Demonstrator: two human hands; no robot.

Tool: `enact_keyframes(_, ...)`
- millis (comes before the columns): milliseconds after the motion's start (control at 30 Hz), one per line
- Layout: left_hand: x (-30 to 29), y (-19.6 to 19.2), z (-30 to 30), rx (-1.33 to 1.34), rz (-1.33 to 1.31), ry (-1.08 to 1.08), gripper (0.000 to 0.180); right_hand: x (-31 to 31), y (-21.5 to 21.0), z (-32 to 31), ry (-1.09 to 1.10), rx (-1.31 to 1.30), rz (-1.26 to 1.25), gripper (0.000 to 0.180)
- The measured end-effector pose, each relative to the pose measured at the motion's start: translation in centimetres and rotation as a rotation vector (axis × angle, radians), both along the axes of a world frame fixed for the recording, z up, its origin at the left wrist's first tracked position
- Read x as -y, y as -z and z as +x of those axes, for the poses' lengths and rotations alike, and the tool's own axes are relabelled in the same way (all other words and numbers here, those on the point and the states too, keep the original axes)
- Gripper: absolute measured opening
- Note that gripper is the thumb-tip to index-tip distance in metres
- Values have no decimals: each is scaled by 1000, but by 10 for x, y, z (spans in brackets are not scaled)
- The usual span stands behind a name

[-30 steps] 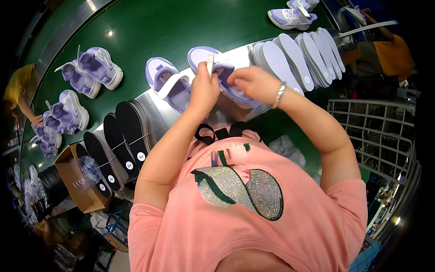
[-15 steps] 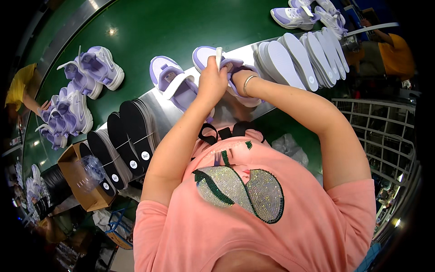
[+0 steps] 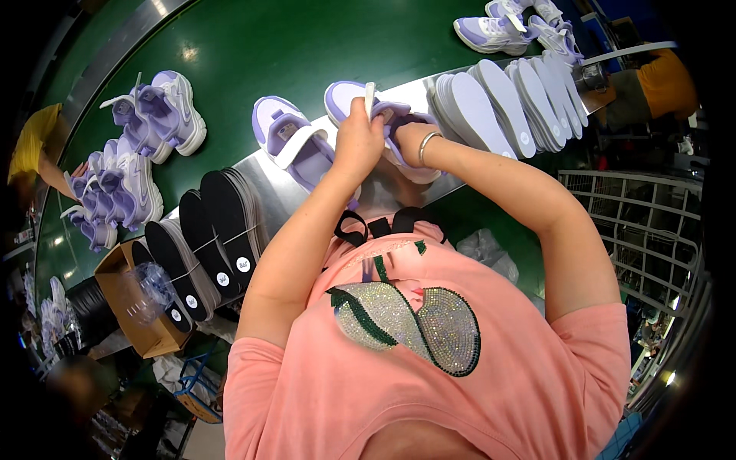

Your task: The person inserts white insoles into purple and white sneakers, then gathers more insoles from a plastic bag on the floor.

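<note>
A lavender and white sneaker (image 3: 349,98) rests on the metal ledge (image 3: 264,184) at the green belt's near edge. My left hand (image 3: 357,140) grips its tongue and strap from the left. My right hand (image 3: 410,138), with a bracelet at the wrist, is pushed down into the shoe's opening, its fingers hidden inside. A second matching sneaker (image 3: 291,142) lies just left of it on the ledge, untouched.
A fanned stack of dark insoles (image 3: 203,245) lies left on the ledge, pale insoles (image 3: 506,100) right. More sneakers (image 3: 157,115) ride the green conveyor (image 3: 253,54). A cardboard box (image 3: 134,303) sits lower left, a wire cage (image 3: 644,230) right. Another person's arm (image 3: 54,176) reaches in far left.
Both hands have stayed on the sneaker; my right hand has pushed deeper into its opening while the left hand shifted its grip on the tongue.
</note>
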State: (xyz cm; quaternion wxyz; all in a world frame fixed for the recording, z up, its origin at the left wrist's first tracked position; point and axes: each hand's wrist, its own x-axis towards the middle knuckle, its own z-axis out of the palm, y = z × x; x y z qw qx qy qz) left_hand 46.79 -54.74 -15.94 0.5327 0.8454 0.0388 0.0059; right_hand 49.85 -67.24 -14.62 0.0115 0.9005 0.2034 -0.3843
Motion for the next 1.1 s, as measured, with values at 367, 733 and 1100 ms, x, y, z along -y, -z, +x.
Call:
enact_keyframes(367,-8,-11,-22,-64,19,-35,23,31,-81,9,275,-262,594,30)
enact_keyframes(733,0,20,9,-125,-94,-29,28,28,-20,-9,-396,-226,-94,26)
enact_keyframes(1100,-39,-52,-62,105,412,21,61,16,-21,-50,-185,-89,63,30)
